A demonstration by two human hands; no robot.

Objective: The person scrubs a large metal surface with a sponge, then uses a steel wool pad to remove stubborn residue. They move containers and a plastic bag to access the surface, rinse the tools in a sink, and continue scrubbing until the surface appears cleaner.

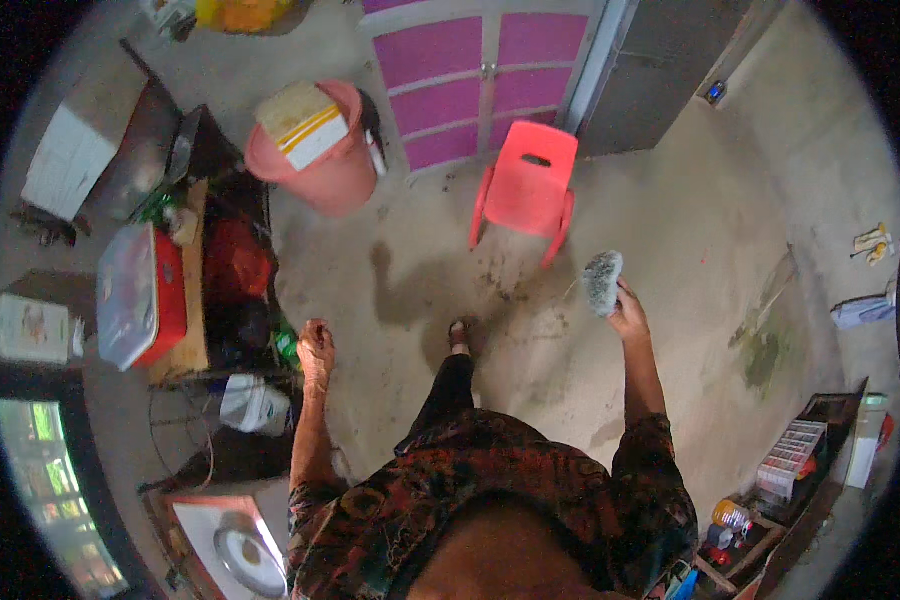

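Observation:
My right hand (630,311) grips one end of a grey-and-white fuzzy object (604,283), oblong and possibly a brush head or pad. It is held out over the concrete floor (667,217), to the front right. A thin pale strand sticks out from its left side. My left hand (316,351) hangs at the left with its fingers curled in, and nothing shows in it. Nearest to that hand is a green item (288,345) at the edge of the cluttered wooden table. Ahead of me stands a red plastic chair (534,180).
A pink bucket (330,176) holding a box stands front left, near purple double doors (439,97). A red bin with a clear lid (169,292) sits on the left table. Behind it is a white container (251,403). Shelves with bottles and a white rack (791,454) line the right.

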